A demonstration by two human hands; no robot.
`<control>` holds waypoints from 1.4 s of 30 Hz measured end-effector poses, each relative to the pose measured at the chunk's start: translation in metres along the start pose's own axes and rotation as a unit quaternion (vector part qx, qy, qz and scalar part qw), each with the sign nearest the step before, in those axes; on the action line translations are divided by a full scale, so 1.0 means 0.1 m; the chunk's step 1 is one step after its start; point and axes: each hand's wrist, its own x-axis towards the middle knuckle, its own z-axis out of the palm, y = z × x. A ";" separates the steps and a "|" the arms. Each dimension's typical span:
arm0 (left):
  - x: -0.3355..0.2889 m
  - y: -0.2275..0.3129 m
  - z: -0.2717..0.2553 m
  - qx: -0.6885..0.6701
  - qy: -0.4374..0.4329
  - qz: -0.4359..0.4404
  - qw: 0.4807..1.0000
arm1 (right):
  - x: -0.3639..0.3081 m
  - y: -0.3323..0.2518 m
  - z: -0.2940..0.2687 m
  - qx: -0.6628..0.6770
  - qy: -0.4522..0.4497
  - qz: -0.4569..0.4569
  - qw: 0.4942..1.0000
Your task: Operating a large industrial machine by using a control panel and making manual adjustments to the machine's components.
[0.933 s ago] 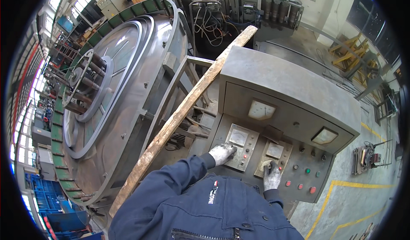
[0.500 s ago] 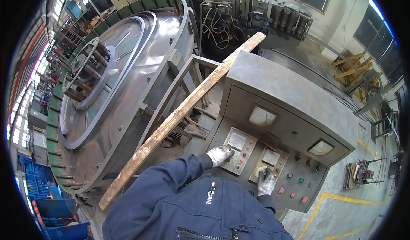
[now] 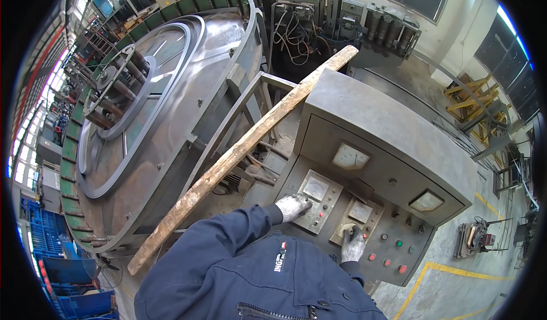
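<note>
A grey metal control console (image 3: 393,129) stands in front of me, with two dial-faced control plates on its sloping panel. My left hand (image 3: 293,208), in a white knitted glove with darkened fingertips, is closed on a knob at the lower edge of the left control plate (image 3: 313,190). The fingers mostly hide that knob. On the right control plate (image 3: 360,212), my gloved right hand (image 3: 353,246) pinches another knob, largely covered too. Red push buttons (image 3: 387,263) and a green button (image 3: 399,243) sit right of this hand.
A long wooden plank (image 3: 245,152) leans diagonally between the console and a large round machine table (image 3: 176,126). Curved metal strip (image 3: 152,112) winds over that table. Cabled machinery (image 3: 299,29) stands behind; yellow stands (image 3: 470,100) and a small cart (image 3: 476,237) are at the right.
The round table's inner strip and spindle frame have shifted slightly, as if turning. My view has moved a little; both hands keep their places on the panel.
</note>
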 end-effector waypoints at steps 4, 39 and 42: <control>0.01 0.04 -0.04 -0.001 -0.008 -0.005 1.000 | 0.01 0.00 0.00 -0.002 0.000 0.002 1.000; 0.02 -0.05 0.09 0.002 0.020 0.018 1.000 | -0.04 0.05 0.04 0.018 0.041 -0.057 0.997; 0.03 -0.06 0.11 -0.002 0.017 0.017 1.000 | -0.02 0.08 0.05 0.024 0.028 -0.048 0.998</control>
